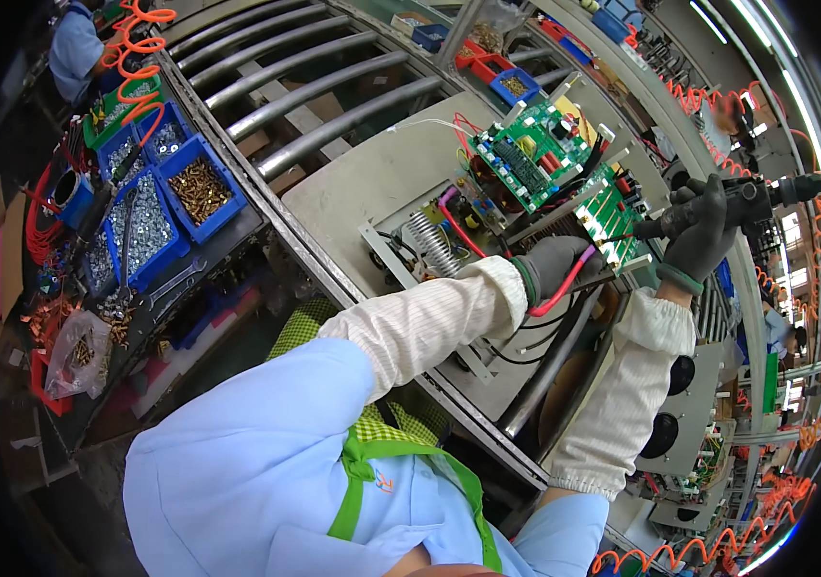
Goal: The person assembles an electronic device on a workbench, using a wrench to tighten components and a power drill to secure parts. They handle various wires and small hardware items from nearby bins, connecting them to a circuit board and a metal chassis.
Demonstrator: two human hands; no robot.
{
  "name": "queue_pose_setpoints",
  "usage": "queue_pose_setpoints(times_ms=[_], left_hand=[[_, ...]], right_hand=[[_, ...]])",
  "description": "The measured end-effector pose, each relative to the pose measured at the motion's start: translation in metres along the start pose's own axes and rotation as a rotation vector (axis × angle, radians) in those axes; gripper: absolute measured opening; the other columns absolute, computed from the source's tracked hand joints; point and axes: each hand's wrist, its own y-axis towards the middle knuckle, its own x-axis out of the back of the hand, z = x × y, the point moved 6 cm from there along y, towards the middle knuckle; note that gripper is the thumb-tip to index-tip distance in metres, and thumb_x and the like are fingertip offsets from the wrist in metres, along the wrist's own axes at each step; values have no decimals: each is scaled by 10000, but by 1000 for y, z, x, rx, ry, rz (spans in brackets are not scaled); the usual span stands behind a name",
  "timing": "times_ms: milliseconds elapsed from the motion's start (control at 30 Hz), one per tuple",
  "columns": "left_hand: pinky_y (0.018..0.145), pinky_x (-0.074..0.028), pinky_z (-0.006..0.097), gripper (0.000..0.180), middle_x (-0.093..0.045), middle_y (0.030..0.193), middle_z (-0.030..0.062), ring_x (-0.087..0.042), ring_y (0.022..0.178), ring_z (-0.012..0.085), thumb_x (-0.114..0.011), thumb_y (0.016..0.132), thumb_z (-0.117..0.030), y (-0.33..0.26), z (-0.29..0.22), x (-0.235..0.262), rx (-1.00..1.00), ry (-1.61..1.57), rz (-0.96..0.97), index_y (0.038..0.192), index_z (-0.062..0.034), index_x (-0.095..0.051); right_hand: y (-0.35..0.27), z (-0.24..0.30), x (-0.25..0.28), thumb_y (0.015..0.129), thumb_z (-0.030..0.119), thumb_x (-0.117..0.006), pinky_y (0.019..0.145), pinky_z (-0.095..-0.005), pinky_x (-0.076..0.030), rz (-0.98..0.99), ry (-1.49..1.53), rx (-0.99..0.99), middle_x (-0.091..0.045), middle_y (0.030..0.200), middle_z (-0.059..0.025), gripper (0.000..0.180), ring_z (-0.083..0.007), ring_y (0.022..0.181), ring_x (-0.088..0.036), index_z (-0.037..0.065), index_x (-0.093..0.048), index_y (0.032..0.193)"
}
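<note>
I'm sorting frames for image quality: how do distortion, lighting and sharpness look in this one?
Head view: strong fisheye bending, the roller rails curve and the corners go black; bright ceiling strip lights wash out the upper right rim; the green circuit board and the gloved left hand are sharp, the rim areas softer.

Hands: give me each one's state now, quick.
Left hand: gloved, closed around a pink wire at the open chassis.
Right hand: gloved, closed on a black pneumatic screwdriver.
</note>
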Motion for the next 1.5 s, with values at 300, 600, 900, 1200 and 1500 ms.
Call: queue_pose_setpoints(times_ms=[300,600,900,1200,1500], left_hand=[[742,-548,281,173,-648,917,123,-648,832,179,-637,832,-15,-16,-39,-7,-380,681,-36,1002,3,-608],[748,-525,378,157,-643,795,152,-658,796,295,-666,838,-150,-15,-66,-9,-487,792,31,872,-7,-612],[755,-502,405,161,-642,797,153,-637,811,345,-653,842,-208,-14,-69,-11,-562,999,86,838,-47,-643],[781,-504,401,163,-652,833,154,-644,847,341,-660,754,-127,-13,-74,-14,-433,1088,123,901,-59,-641],[800,-515,375,120,-674,874,125,-657,868,308,-658,806,-170,-10,-67,-13,-437,1085,113,881,-78,-670]], right_hand=[[2,-3,-3,849,209,-629,519,-252,-457,-3,43,-38,-611,741,-100,287,-143,582,-585,-55,-566,942],[4,2,-12,811,246,-686,447,-246,-423,-45,56,-40,-592,663,-110,300,-142,520,-567,-8,-555,903],[7,-4,-2,828,242,-659,483,-253,-454,-93,83,-33,-621,702,-118,316,-154,543,-588,-35,-568,951],[-4,-1,-3,829,210,-656,471,-254,-451,-118,70,-46,-622,695,-114,294,-157,554,-596,-48,-567,938],[7,-5,-5,814,221,-663,434,-247,-423,-129,97,-26,-590,651,-103,340,-148,509,-569,-68,-575,970]])
